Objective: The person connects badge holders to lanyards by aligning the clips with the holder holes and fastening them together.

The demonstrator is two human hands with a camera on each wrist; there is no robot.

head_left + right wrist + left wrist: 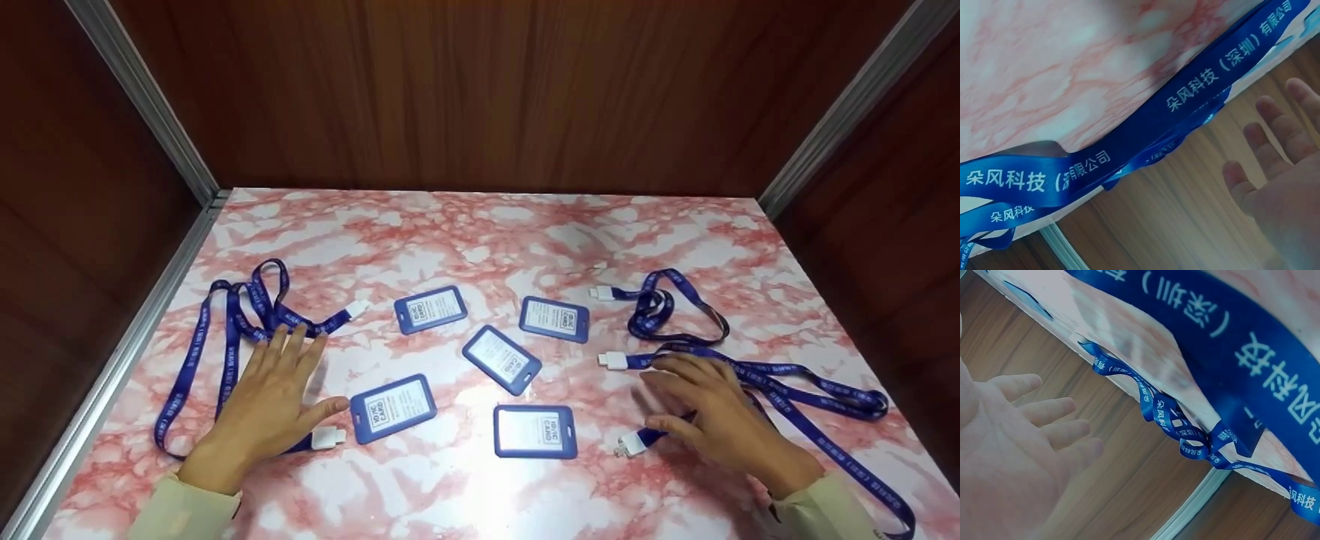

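My left hand (270, 394) hovers with spread fingers over blue lanyards (195, 349) with white end clips on the left of the table. In the left wrist view, that hand (1022, 433) shows a bare palm beside a printed blue strap (1207, 323). On the right, my right hand (712, 412) hangs over other blue lanyards (840, 454), its fingers loosely bent. The right wrist view shows this hand (1283, 180) apart from a strap (1185, 101), holding nothing. A blue card holder (394, 409) lies by my left thumb; another (535, 432) lies between the hands.
Three more blue card holders lie farther back, at left (431, 309), middle (502, 360) and right (555, 319). One coiled lanyard (675, 279) sits behind my right hand. Brown wood-grain panels (480, 97) with metal corner strips (150, 105) enclose the marbled tabletop (480, 232).
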